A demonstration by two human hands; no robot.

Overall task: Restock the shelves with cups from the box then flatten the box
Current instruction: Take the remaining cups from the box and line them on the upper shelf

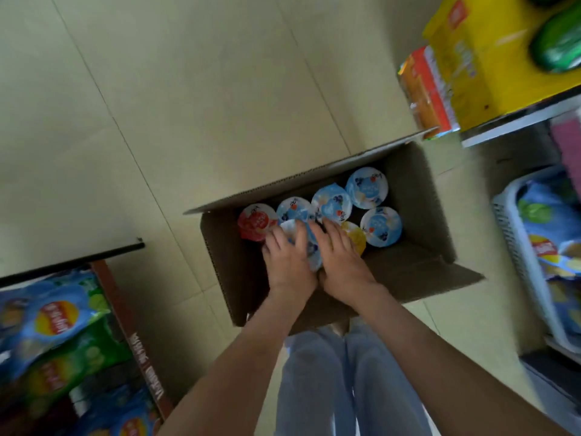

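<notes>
Seven cups visible, all inside one open cardboard box (418, 196) standing on the tiled floor (188, 89) between shelves.
- Lids: one red cup (255, 224) at the left end; four blue cups (366, 187) in the far rows; one yellow cup (358, 239), partly covered; one further blue-lidded cup (314, 261), tilted, between the hands.
- Left hand (289, 259): inside the box, fingers curled over the tilted blue-lidded cup, gripping it.
- Right hand (341, 258): inside the box, fingers fairly straight, resting across the yellow cup, holding nothing.
- Surroundings: crisp bags (59, 319) on the left shelf; white basket (511, 228) and yellow carton (484, 64) at right.
</notes>
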